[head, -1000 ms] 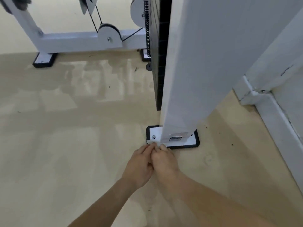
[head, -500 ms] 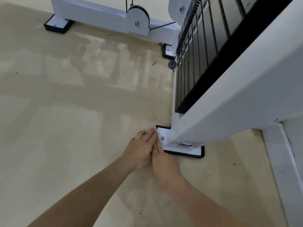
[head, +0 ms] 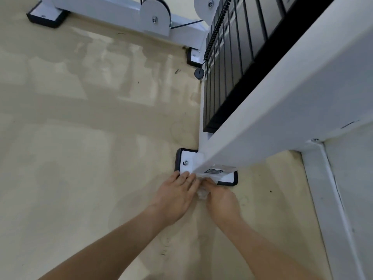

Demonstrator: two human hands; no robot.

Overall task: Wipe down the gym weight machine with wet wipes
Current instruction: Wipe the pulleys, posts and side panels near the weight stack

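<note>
foot plate [head: 190, 158] on floor [head: 80, 158] | weight stack [head: 232, 67] behind it | wall [head: 351, 178] right

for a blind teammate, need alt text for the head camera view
A left hand presses flat and a right hand grips a crumpled wet wipe at the white foot plate of a weight machine post. Black weight plates stand behind it.

White frame post [head: 272, 118], black weight stack [head: 232, 63], beige floor [head: 80, 148], black-edged foot plate [head: 178, 160]
</note>
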